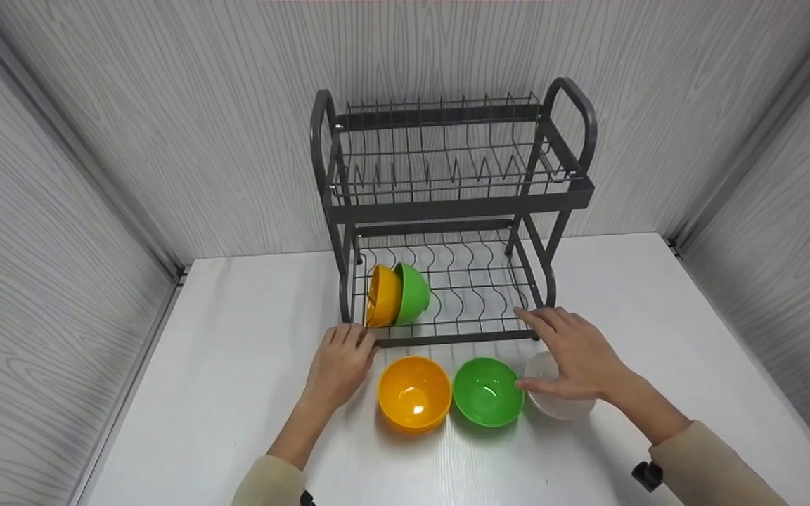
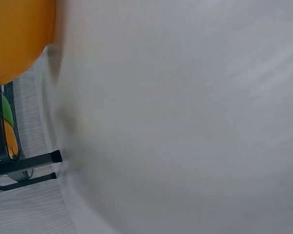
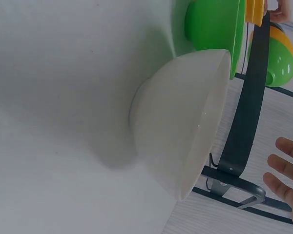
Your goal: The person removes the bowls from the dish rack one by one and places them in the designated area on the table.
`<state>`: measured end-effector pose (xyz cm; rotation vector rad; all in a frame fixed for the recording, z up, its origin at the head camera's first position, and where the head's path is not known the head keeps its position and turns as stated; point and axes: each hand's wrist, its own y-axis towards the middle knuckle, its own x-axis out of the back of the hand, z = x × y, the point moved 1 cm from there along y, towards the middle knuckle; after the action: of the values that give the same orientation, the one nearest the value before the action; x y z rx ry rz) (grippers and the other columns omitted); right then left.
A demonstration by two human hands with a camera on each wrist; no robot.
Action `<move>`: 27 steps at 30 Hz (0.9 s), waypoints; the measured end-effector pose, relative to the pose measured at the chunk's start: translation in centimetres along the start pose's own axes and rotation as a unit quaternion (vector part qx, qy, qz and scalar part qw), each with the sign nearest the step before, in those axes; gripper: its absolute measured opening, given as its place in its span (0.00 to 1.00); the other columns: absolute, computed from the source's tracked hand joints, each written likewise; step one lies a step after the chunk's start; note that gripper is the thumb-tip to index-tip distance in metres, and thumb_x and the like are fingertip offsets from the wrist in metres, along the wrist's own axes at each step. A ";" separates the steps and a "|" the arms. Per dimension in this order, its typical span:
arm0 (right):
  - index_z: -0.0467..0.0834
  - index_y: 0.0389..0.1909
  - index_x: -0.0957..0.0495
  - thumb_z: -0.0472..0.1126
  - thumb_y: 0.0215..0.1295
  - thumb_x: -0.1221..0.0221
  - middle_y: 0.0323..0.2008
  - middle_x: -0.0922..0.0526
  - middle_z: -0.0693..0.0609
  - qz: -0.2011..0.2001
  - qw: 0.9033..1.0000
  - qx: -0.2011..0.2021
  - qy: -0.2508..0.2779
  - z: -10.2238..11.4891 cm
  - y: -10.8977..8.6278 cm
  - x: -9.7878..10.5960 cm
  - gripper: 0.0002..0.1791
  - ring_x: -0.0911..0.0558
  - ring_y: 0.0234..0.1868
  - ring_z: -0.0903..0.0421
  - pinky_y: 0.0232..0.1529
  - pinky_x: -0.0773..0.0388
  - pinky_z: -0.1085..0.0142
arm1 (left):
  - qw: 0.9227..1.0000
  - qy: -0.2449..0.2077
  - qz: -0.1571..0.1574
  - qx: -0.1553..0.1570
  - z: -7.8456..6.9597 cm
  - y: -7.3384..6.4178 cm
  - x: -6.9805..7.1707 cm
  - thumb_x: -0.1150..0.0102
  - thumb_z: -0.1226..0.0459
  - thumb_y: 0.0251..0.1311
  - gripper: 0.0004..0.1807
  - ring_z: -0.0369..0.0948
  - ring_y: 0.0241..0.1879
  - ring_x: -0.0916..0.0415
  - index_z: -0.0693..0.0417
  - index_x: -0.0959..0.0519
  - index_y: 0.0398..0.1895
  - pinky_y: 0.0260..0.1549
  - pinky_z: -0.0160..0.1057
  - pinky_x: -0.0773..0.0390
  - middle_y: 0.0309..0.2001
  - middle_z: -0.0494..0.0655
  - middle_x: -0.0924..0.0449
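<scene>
My left hand [image 1: 340, 362] holds the front left corner of the dark two-tier dish rack [image 1: 461, 211]. Above the white bowl [image 1: 565, 409] hovers my right hand [image 1: 577, 355], fingers spread and apart from it in the right wrist view. That bowl stands upright, partly hidden by the hand. To its left sit a green bowl [image 1: 488, 393] and an orange bowl [image 1: 414, 395], also upright in a row before the rack. On the lower tier's left end, a second orange bowl [image 1: 382, 295] and a second green bowl [image 1: 413, 294] lean on their sides, nested together.
The rack's upper tier [image 1: 440, 151] has wire dividers and a curved handle at each end. White table surface [image 1: 236, 393] extends on both sides. Wood-grain panels [image 1: 201, 126] enclose the back and sides.
</scene>
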<state>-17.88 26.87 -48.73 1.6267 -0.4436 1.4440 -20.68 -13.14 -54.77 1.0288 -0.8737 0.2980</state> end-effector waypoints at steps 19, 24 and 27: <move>0.48 0.78 0.35 0.76 0.53 0.34 0.62 0.19 0.43 -0.012 0.999 0.033 -0.015 2.5 5.3 0.1 0.57 0.18 0.58 0.42 0.58 0.16 0.44 | 1.000 0.005 -0.014 0.003 -0.1 0.2 -0.3 0.28 0.59 0.64 0.11 0.48 0.43 0.25 0.53 0.20 0.40 0.43 0.44 0.20 0.42 0.50 0.21; 0.47 0.78 0.35 0.81 0.56 0.41 0.61 0.18 0.43 -0.015 0.998 0.050 -0.031 2.7 6.6 -0.1 0.57 0.17 0.57 0.42 0.57 0.15 0.45 | 1.000 0.006 -0.010 0.005 -0.1 0.2 -0.3 0.27 0.59 0.63 0.12 0.48 0.43 0.25 0.53 0.20 0.40 0.43 0.44 0.20 0.41 0.50 0.21; 0.47 0.78 0.35 0.82 0.57 0.42 0.61 0.19 0.43 -0.010 0.998 0.054 -0.039 2.8 7.4 -0.2 0.58 0.17 0.57 0.42 0.54 0.14 0.47 | 1.000 0.008 -0.006 0.006 -0.2 0.2 -0.3 0.27 0.58 0.63 0.12 0.47 0.43 0.25 0.53 0.20 0.40 0.43 0.44 0.20 0.41 0.50 0.21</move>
<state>-21.79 20.62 -45.90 1.7743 -0.3971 1.4139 -20.87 -12.85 -54.92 1.0409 -0.8514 0.3011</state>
